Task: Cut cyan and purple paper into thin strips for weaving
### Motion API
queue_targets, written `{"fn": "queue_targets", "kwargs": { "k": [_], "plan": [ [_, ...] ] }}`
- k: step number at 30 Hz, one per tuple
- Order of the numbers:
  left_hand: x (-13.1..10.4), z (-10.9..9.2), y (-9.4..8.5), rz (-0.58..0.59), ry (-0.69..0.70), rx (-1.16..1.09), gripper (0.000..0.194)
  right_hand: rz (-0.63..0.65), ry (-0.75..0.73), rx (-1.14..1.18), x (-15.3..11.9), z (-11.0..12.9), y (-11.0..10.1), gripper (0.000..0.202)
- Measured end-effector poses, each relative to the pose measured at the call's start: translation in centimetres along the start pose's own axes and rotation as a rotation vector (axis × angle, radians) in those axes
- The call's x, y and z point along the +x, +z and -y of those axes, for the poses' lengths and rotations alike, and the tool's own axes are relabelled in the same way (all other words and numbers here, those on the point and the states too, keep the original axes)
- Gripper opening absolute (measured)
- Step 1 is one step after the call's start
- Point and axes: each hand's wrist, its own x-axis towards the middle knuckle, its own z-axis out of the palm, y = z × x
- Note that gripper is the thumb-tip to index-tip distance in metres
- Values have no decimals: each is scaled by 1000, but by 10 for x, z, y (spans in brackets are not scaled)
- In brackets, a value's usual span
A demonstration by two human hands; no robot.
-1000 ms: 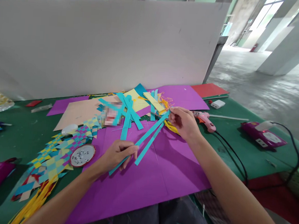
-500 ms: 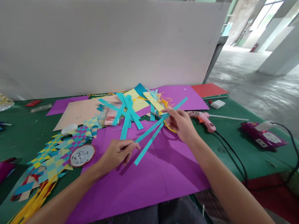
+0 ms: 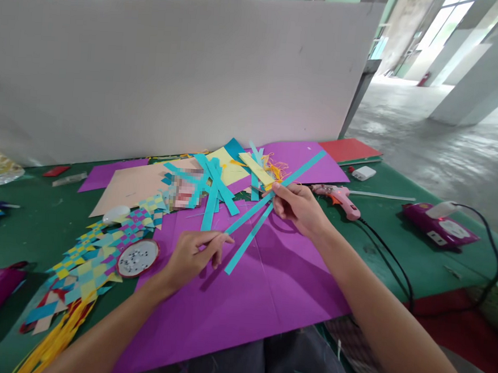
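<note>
My right hand [image 3: 296, 209] pinches turquoise paper strips between thumb and forefinger, above a large purple sheet [image 3: 249, 311]. One long turquoise paper strip [image 3: 249, 214] slants from these fingers down to my left hand [image 3: 197, 255]. The left thumb and forefinger are closed at its lower end. Another turquoise strip [image 3: 249, 240] hangs down from the right fingers with its lower end free. Beyond the right fingertips a strip end [image 3: 305, 168] sticks out up and to the right. A pale yellow strip [image 3: 256, 171] lies just behind my right hand.
Loose turquoise strips [image 3: 212, 189] are heaped behind the left hand. To the left are a dish of small beads [image 3: 137, 258], woven paper pieces [image 3: 92, 266] and yellow cords [image 3: 62, 332]. A pink glue gun [image 3: 344, 203] and a purple power strip [image 3: 438, 227] lie right, with a white panel [image 3: 175, 79] behind.
The upper strip end now reaches farther up and to the right. My right hand's fingers have shifted their grip, and the thumb now shows on top. My left hand has hardly moved.
</note>
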Motion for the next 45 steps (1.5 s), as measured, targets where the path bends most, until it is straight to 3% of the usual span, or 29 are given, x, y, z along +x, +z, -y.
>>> {"fn": "queue_targets", "kwargs": {
  "k": [4, 6, 9, 13, 17, 23, 27, 31, 34, 37, 41, 43, 45],
  "plan": [
    [-2, 2, 0, -161, 91, 139, 40, -216, -119, 114, 7, 8, -23, 49],
    [-1, 3, 1, -145, 54, 110, 40, -281, -148, 204, 10, 11, -34, 48],
    [3, 3, 3, -8, -74, -70, 40, -237, -65, 276, 11, 12, -39, 36],
    [6, 0, 7, 231, -304, -352, 52, -154, 14, 318, 8, 13, -30, 30],
    [5, -5, 11, 409, -434, -500, 39, -157, 56, 351, 7, 15, -25, 28],
    [1, -10, 8, 466, -523, -525, 22, -74, 105, 412, 9, 0, -22, 19],
    [1, -3, -3, 367, -449, -605, 21, -30, 167, 462, 11, -10, -17, 20],
    [6, 3, -16, 161, -340, -726, 22, -197, -13, 579, 14, -4, -20, 17],
    [7, 4, -26, 137, -277, -797, 23, -300, -99, 651, 14, 3, -26, 15],
    [6, 5, -38, 126, -251, -932, 21, -292, -116, 691, 13, 6, -30, 14],
    [8, 5, -51, -56, -141, -1188, 24, -242, -155, 721, 14, 7, -33, 16],
    [12, 5, -51, -150, -88, -1159, 22, -264, -145, 662, 15, 6, -32, 18],
    [15, 7, -45, -240, -53, -930, 17, -285, -87, 504, 13, 3, -27, 23]
  ]
}}
